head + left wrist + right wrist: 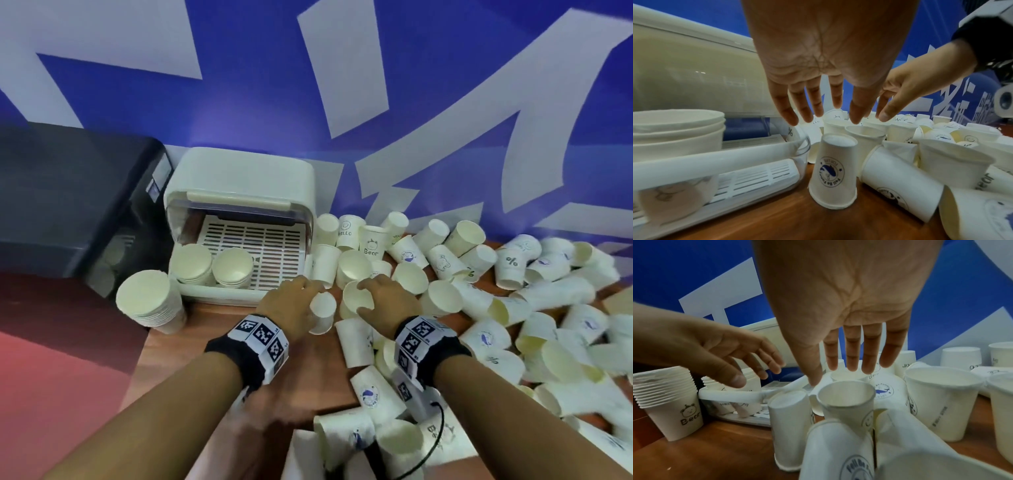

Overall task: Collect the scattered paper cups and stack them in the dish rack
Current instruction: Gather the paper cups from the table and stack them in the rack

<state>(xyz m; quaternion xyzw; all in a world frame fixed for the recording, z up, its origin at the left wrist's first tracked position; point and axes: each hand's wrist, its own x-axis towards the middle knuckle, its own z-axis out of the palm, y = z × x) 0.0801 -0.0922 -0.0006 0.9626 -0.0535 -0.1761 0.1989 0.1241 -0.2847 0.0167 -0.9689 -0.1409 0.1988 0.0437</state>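
Many white paper cups (pixel 513 308) lie scattered over the right side of the wooden table (pixel 212 342). The white dish rack (pixel 239 192) stands open at the back left, with two cup stacks (pixel 212 265) on its slatted tray. My left hand (pixel 301 298) hovers with straight, spread fingers (pixel 818 105) over an upside-down cup (pixel 832 170) printed with a blue whale logo, and it holds nothing. My right hand (pixel 380 294) is beside it, its fingers (pixel 851 360) straight above an upright cup (pixel 846 399), without gripping it.
A tall stack of cups (pixel 147 301) marked "Bear" stands on the table left of the rack. A black appliance (pixel 68 205) fills the far left. The blue and white wall (pixel 342 85) is close behind the cups. More cups (pixel 370 394) lie near my right forearm.
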